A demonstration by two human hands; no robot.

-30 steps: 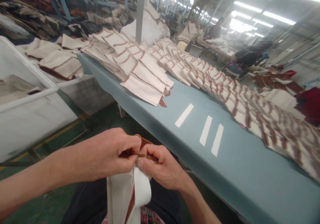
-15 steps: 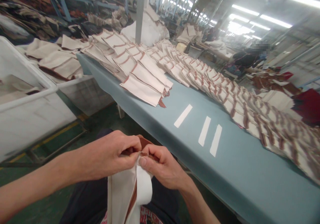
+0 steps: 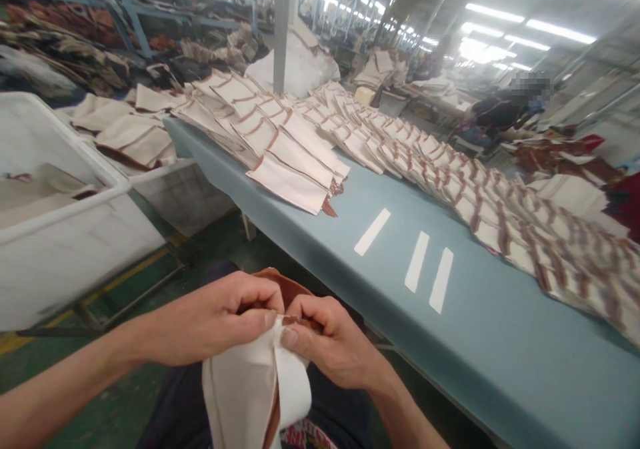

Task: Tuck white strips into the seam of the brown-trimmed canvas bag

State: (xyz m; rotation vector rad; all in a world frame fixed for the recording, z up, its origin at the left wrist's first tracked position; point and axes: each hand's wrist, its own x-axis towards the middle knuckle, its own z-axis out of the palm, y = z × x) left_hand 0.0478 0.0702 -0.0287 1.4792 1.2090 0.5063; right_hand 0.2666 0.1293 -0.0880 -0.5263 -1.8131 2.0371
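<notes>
Above my lap, my left hand pinches the upper edge of a cream fabric piece with brown trim. Close beside it, my right hand is closed on the same edge, its thumb pressing a white strip against the fabric. The strip curls downward below the thumb. Brown material shows behind the fingers, and the fingertips behind the edge are hidden. To the right, three white strips lie on the blue-grey table, among them a left strip and a right strip.
The blue-grey table runs diagonally to my right. It bears a stack of cream pieces and long overlapping rows of cream-and-brown pieces. White bins with fabric stand at left. A person sits in the right background.
My view has shifted slightly, so the table and bins appear a little farther right. Both hands keep hold of the fabric edge, and the fabric's lower part has spread leftward.
</notes>
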